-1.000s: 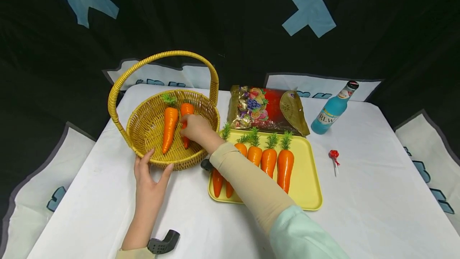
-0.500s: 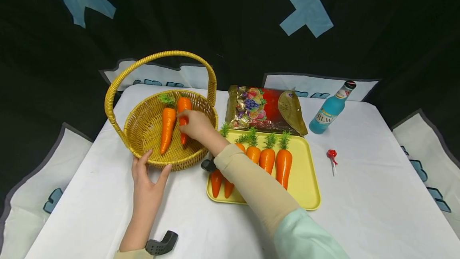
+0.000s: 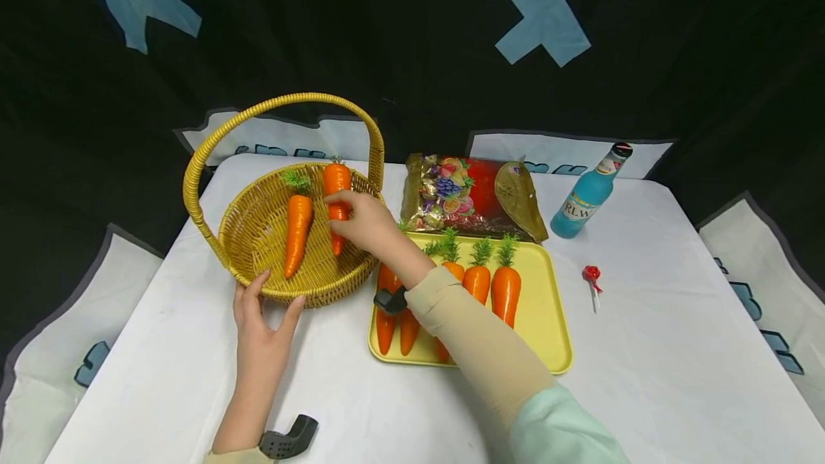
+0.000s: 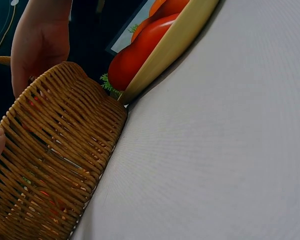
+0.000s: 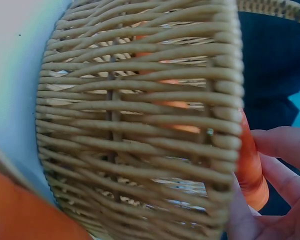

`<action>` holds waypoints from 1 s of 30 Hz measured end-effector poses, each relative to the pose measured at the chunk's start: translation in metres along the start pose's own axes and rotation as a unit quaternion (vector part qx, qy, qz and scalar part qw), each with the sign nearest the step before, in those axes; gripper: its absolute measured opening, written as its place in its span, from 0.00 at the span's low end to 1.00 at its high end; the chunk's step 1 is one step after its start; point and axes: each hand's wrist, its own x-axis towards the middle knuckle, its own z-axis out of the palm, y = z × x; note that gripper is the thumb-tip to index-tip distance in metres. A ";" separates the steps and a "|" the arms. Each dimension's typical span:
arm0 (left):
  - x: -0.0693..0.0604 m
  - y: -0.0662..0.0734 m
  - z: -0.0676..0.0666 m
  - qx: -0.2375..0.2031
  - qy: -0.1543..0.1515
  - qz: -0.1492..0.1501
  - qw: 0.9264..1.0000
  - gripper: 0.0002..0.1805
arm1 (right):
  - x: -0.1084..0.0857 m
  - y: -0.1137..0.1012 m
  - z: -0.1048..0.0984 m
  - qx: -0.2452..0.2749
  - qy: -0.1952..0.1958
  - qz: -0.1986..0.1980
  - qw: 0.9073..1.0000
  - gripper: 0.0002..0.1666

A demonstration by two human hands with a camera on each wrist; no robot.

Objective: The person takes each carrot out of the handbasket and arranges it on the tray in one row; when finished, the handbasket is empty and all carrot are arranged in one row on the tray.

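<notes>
A yellow wicker basket (image 3: pixel 258 235) with a tall hoop handle stands at the left of the table, and one orange carrot (image 3: pixel 298 235) with a green top lies inside it. My right hand (image 3: pixel 370 220) pinches a second carrot (image 3: pixel 337 181), whose top stands higher than the first one's while its tip points down into the basket. In the right wrist view this carrot (image 5: pixel 252 185) shows between the fingers, just beyond the basket's rim. My left hand (image 3: pixel 261 331) rests its spread fingers and thumb against the near side of the basket.
Right of the basket, a yellow tray (image 3: pixel 544 321) holds several carrots, partly covered by my right forearm. Behind it lies a shiny candy bag (image 3: pixel 473 195). A blue bottle (image 3: pixel 586 199) and a red lollipop (image 3: pixel 591 278) are farther right on the white tablecloth.
My right hand has raised its carrot a little inside the basket and drawn it rightward, away from the other one. The left hand keeps its place on the basket.
</notes>
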 end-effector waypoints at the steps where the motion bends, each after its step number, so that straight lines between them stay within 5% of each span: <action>1: 0.000 0.000 0.000 0.001 0.000 -0.002 1.000 0.38 | -0.003 0.000 -0.002 0.002 0.004 -0.002 1.000 0.23; 15: 0.000 0.000 0.000 0.004 -0.002 -0.010 1.000 0.38 | -0.071 0.010 -0.040 0.084 0.025 -0.036 0.996 0.23; 30: -0.001 0.000 0.000 0.000 -0.003 0.003 1.000 0.38 | -0.170 0.072 -0.081 0.080 0.083 0.044 0.992 0.24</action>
